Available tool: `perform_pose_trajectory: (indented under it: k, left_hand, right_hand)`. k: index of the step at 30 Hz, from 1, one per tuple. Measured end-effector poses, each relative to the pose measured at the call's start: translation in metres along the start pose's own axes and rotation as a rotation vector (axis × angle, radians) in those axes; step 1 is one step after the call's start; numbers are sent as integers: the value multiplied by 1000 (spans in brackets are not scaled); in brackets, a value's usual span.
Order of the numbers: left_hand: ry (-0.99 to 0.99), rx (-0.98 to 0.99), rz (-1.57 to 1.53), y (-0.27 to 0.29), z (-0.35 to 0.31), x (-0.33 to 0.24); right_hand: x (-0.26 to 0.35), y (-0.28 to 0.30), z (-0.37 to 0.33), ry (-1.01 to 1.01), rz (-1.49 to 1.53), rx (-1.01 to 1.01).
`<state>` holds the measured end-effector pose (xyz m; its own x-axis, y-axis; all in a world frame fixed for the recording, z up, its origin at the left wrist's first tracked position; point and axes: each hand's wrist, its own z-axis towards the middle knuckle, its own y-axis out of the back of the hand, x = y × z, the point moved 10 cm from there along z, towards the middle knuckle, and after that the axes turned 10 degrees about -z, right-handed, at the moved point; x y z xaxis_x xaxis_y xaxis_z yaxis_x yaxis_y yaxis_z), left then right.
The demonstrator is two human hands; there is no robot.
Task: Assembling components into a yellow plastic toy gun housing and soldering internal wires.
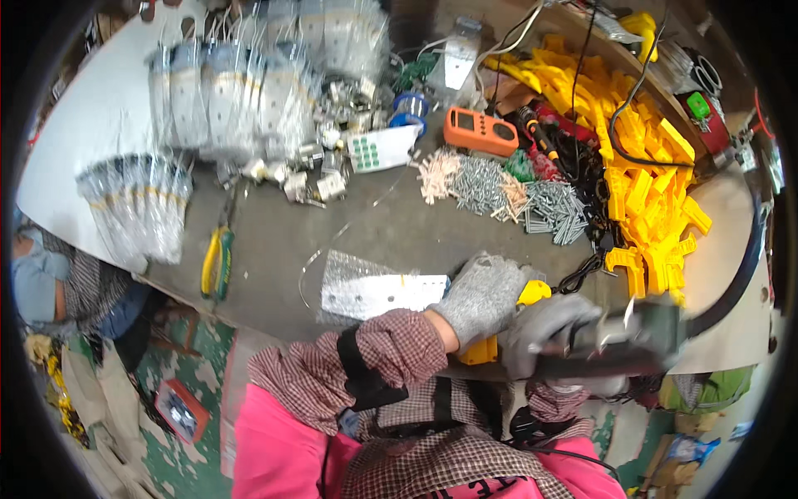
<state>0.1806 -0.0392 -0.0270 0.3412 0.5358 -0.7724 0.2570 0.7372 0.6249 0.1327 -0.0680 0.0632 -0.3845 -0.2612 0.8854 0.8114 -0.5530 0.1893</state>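
Observation:
My left hand (486,298), in a grey knit glove, is closed at the near edge of the table. Yellow plastic shows past its fingers and below its wrist, apparently one yellow plastic housing (534,292) in its grip. Beside it my right hand (544,331), gloved too, curls around a long dark tool (611,366) that is smeared by motion. That tool's exact kind does not show. Left of my left hand lies a white flat panel (374,295) partly in clear bubble wrap, its right end close to the glove.
Yellow plastic housings (648,195) are heaped at the right. Screws (482,183), an orange meter (480,131) and a blue solder spool (410,111) lie mid-table. Pliers (218,259), small metal parts (328,179) and bagged panels (233,100) are left. A black cable (736,283) curves at right.

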Motion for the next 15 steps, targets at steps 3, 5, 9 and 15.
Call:
perform_pose_trajectory:
  k: [3,5,9,15]
  left_hand:
    - [20,-65,324,15,-20,-21]
    - [89,-70,187,29,-35,-16]
    - [227,-124,47,28,-46,11]
    - [103,-1,1,70,-90,36]
  right_hand:
    - [52,34,23,9,573,-254]
    - [51,64,22,226,512,-398]
    - [-31,113,-51,256,846,-762]
    - [-90,133,-119,255,976,-1149]
